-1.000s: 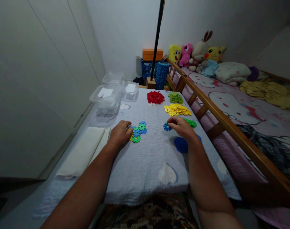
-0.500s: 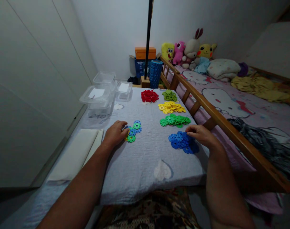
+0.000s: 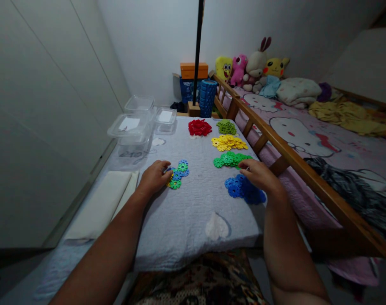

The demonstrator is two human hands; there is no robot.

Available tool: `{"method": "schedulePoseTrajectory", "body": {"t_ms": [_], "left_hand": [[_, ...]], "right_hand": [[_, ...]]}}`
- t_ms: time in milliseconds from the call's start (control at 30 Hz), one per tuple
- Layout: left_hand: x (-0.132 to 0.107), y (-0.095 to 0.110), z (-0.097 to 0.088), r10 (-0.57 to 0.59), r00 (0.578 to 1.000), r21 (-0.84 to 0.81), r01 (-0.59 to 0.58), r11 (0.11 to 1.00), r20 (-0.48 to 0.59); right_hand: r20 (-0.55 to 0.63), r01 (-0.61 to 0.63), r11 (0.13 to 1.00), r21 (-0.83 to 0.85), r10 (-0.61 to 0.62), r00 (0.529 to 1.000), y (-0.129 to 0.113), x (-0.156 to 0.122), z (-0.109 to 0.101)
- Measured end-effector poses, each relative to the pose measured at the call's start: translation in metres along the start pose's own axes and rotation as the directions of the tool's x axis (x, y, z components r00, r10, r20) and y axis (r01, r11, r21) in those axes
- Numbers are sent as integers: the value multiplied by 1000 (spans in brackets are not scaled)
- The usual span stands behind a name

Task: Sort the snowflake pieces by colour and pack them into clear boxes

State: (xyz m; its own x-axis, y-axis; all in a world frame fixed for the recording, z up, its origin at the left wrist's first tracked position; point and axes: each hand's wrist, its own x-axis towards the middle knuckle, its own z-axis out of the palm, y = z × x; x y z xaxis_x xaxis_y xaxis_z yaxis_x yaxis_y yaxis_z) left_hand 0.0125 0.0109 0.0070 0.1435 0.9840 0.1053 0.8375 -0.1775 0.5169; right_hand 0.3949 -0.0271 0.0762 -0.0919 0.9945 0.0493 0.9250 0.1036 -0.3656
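Left hand (image 3: 155,178): palm down, fingers curled onto the near-left edge of the mixed discs (image 3: 177,174), a small cluster of blue, green and yellow toothed pieces. Whether it pinches one cannot be told. Right hand (image 3: 259,176): palm down, fingers loosely bent, lying over the right half of the blue pile (image 3: 235,188), fingertips at the gap between that pile and the green pile (image 3: 231,160). Nothing shows between the fingers, and its hold cannot be told. Both sets lie on the grey quilt (image 3: 193,207) - mixed discs left of centre, blue pile near the right edge. Beyond the green pile, in order away from the person: yellow pile (image 3: 228,143), then olive pile (image 3: 225,126) with the red pile (image 3: 199,127) just left of it. Far left corner: clear tubs (image 3: 131,129), stacked and lidded. Near left: folded white cloth (image 3: 100,207). Right of the quilt - wooden rail (image 3: 294,163), pink bed (image 3: 310,135) behind it, plush toys (image 3: 250,65) at its head. At the far end: black pole (image 3: 197,51), blue roller (image 3: 208,97), orange box (image 3: 194,70).
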Motion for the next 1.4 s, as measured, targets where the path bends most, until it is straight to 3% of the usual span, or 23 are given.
{"method": "schedulePoseTrajectory", "body": {"t_ms": [133,233,333,467,600,1033,1233,1400], "left_hand": [[-1,1,-1,22,1000,-9,-22,1000,4],[-1,4,-2,17,1000,-5,-17,1000,9],[-2,5,-2,17,1000,-19,-16,1000,18],[-2,5,-1,33,999,-46,-32,998,18],[-2,3,0,54,998,-50,-53,997,15],[-2,4,1,58,998,-60,-56,997,26],[-3,6,-1,54,998,-73,-52,996,30],[-3,7,-2,55,998,-68,-53,996,39]], "right_hand": [[93,174,985,-4,-173,981,-48,18,18],[166,284,959,-26,-276,947,-85,29,43],[167,349,936,-40,-338,926,-112,37,73],[57,331,943,-29,-329,943,-130,43,111],[34,300,953,-45,-299,954,-132,46,129],[-14,323,946,-23,-324,946,-129,46,122],[-206,261,965,22,-251,946,-113,54,109],[-386,172,970,174,-94,918,-69,62,77]]}}
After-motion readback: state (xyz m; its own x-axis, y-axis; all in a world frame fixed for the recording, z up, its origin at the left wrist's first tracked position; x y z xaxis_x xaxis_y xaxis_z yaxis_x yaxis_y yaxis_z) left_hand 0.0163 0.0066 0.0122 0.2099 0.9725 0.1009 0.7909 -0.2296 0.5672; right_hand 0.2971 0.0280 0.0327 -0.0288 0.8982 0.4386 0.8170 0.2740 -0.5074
